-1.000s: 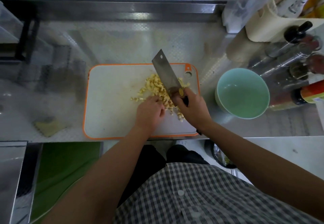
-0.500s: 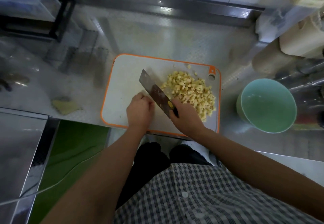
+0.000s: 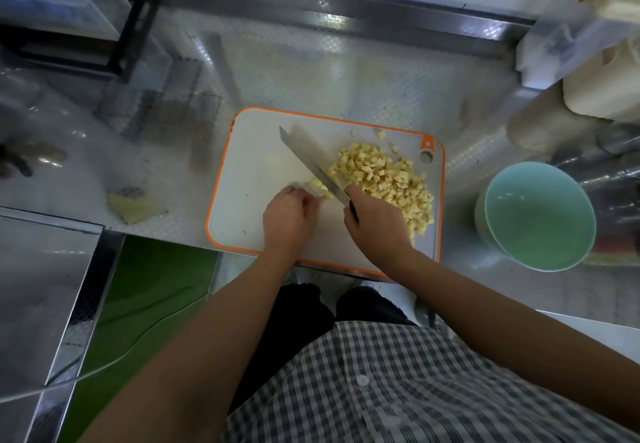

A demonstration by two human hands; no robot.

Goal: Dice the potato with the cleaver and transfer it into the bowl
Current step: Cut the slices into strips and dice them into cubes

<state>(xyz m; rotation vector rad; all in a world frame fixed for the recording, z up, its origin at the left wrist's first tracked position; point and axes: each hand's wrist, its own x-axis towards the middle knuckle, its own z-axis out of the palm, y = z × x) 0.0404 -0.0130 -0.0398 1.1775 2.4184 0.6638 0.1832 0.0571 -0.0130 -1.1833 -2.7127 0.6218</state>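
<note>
Everything's placed off the white plastic cutting board with the orange rim point(image 3: 249, 200). Over its middle, the steel cleaver point(image 3: 313, 170) is gripped by the handle in the right hand point(image 3: 375, 224), with the blade angled toward the board's far-left corner. A small, blurry uncut potato piece point(image 3: 320, 189) is pinned just left of the blade by the curled fingers of the left hand point(image 3: 287, 215). The pale yellow diced potato pile point(image 3: 384, 175) is heaped on the board's right half. The round mint-green bowl point(image 3: 540, 220) is parked right of the board, not touching it.
</note>
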